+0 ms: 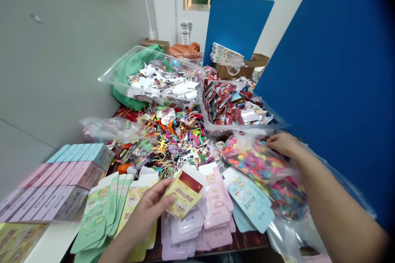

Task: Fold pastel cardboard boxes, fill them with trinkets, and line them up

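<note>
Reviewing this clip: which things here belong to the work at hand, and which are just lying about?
In use: left hand holding a yellow carton; right hand on a bag of coloured pieces; pink cartons; blue cartons.

Lying about: tub of white cutouts; tub of red cutouts; heap of charms; blue board; cardboard box.

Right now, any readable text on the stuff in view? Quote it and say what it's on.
Nothing can be quoted reliably.
Yellow carton in the left hand: printed title, looks like Chinese, too blurred to read.
Blue carton: small print, too small to read.
Green cartons: small print, too small to read.
Pink cartons: small print, too small to read.
</note>
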Motion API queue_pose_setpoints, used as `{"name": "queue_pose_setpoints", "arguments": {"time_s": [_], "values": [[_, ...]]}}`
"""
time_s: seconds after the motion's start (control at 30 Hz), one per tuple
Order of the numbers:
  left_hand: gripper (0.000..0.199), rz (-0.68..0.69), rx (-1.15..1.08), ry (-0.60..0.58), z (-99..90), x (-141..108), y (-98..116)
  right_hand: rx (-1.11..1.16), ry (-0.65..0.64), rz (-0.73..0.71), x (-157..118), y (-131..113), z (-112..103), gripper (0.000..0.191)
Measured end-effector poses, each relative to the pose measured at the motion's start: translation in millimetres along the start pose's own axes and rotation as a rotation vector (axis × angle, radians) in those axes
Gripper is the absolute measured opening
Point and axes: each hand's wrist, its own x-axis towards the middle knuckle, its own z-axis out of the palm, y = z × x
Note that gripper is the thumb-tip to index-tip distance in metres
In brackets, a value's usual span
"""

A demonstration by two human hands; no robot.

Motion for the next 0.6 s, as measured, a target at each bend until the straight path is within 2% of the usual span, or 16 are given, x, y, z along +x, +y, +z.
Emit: {"name": "queue_pose_setpoints", "arguments": {"time_s": [0.17,0.33,0.5,0.6], "values": [[0.044,0.015,0.040,0.013,0.2,1.2,3.5,0.217,-0.005,0.003,-11.7,8.4,-23.7,0.012],[0.047,0.018,0.041,0.023,1.1,1.3,4.0,0.424,-0.034,0.021,-22.6,6.3,-28.6,0.015],[0.045,0.023,0.024,0.017,1.3,0.5,3.9,0.461,-0.017,0.047,-21.6,4.3,-27.6,0.014],[0.044,0.031,0.029,0.017,0.6,-0.8,5.2,0.415,0.041,-0.006,-19.6,5.0,-26.5,0.014]]}}
